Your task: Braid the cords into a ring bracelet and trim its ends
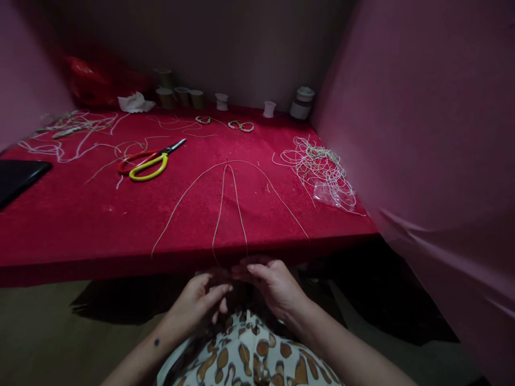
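A thin tan cord (240,210) is looped around a small upright pin (227,161) on the red cloth, and its two strands run down over the table's front edge to my hands. Another thin cord (184,194) arches across the pin, its ends lying loose to both sides. My right hand (273,281) is closed, thumb against fingers, at the lower end of the right strand. Beside it, my left hand (205,297) has its fingers curled near the left strand's end; dim light and blur hide what lies between those fingers.
Scissors (151,161) with red and yellow handles lie left of the cords. Tangled cord (317,163) lies at right, more tangled cord (76,128) at left by a black flat object (22,177). Spools (221,102), a jar (302,103) and small rings (241,126) are at the back.
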Demonstrator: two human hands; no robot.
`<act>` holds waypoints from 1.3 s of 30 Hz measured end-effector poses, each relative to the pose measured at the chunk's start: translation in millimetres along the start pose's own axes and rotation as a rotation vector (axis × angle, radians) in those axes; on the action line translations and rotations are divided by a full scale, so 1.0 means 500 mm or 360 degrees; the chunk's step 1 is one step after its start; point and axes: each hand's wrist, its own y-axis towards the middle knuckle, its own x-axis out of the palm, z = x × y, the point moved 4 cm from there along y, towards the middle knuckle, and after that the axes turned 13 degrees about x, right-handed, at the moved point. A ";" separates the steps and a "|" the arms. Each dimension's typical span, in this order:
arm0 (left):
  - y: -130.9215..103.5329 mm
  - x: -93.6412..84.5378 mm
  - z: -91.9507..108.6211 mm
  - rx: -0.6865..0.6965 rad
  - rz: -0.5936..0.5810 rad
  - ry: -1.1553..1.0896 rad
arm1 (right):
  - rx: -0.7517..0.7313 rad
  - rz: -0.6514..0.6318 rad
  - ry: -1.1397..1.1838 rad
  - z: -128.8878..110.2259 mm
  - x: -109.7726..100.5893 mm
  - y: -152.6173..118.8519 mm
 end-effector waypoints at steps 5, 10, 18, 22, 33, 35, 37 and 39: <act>-0.015 -0.071 -0.027 0.0100 0.0024 0.0738 | -0.0230 0.0541 -0.0251 -0.003 -0.119 -0.020; -0.062 -0.164 -0.076 -0.0250 0.0126 0.0812 | -0.0808 0.1178 -0.0703 -0.038 -0.232 -0.087; -0.073 -0.176 -0.005 -0.0141 0.1001 0.0299 | -0.1093 0.1115 -0.1140 -0.074 -0.181 -0.078; -0.056 -0.152 0.002 -0.0130 0.1014 0.0141 | -0.1068 0.1034 -0.1040 -0.081 -0.167 -0.066; -0.060 -0.085 -0.009 -0.0213 0.0211 -0.0056 | -0.0430 0.0496 -0.0919 -0.004 -0.140 -0.027; -0.058 -0.063 -0.007 -0.0233 0.0054 -0.0106 | -0.0269 0.0395 -0.0873 0.010 -0.129 -0.007; -0.051 -0.046 -0.011 -0.0242 -0.0070 -0.0135 | -0.0194 0.0352 -0.0860 0.016 -0.122 0.013; -0.040 -0.036 -0.021 -0.0243 -0.0136 -0.0145 | -0.0177 0.0359 -0.0851 0.018 -0.120 0.030</act>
